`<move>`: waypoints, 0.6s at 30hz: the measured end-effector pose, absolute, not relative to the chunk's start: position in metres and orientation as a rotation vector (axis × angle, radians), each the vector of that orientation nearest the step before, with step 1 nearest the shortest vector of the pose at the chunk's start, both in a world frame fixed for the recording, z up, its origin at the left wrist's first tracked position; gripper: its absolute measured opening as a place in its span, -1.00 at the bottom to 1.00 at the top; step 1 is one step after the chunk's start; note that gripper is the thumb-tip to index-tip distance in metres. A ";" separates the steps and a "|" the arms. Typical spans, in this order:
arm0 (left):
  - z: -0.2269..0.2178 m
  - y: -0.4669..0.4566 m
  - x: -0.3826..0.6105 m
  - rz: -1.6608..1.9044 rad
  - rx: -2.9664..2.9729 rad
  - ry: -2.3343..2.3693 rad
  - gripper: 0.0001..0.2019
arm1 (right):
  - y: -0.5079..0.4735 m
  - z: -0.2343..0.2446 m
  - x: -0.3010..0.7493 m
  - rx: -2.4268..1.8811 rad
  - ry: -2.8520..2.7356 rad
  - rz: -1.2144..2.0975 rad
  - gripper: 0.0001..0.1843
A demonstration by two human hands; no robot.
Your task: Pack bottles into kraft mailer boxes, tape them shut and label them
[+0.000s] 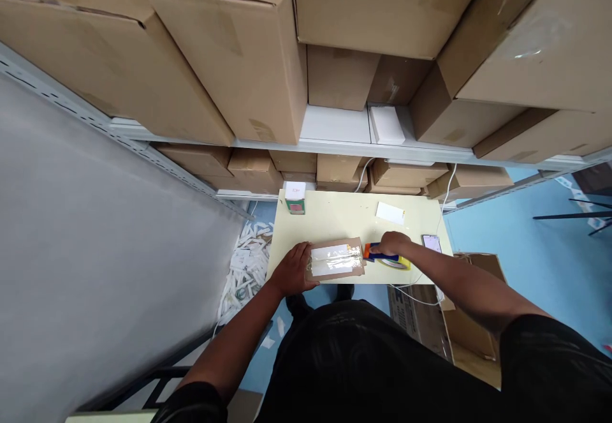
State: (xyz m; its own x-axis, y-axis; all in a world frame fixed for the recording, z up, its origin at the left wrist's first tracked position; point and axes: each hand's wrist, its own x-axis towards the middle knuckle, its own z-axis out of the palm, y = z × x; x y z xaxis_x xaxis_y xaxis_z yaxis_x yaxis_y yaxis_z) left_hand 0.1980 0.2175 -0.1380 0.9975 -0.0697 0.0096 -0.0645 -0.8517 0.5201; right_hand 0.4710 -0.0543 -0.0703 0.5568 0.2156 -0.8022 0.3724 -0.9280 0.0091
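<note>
A small cardboard box (335, 276) lies near the front edge of the pale table, with a white label on top and shiny clear tape across it. My left hand (290, 270) grips its left end, fingers on the far side and thumb on the near side. At the box's right end, my right hand (393, 244) is wrapped round a blue and orange tape dispenser (389, 259) carrying a yellow-edged roll. The dispenser's orange front is close against the box; whether it touches cannot be made out.
On the table (329, 215) stand a green and white carton (295, 198), a white slip (390, 212) and a phone (431, 242). Shelves of cardboard boxes (229, 46) rise beyond. Paper scraps (246, 263) litter the floor at left; an open carton (471, 340) stands at right.
</note>
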 end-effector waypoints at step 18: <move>-0.130 0.191 0.191 -0.143 1.865 0.683 -0.45 | -0.116 -0.144 0.396 3.165 0.392 -0.365 -0.53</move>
State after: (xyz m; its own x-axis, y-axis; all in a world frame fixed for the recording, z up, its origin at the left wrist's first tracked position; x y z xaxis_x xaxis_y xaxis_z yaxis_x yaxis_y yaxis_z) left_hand 0.1910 0.1915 -0.1303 0.8270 0.3871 -0.4078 0.5181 -0.2428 0.8201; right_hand 0.3955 -0.1159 -0.1435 0.9445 0.2481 -0.2155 0.2326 -0.9679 -0.0948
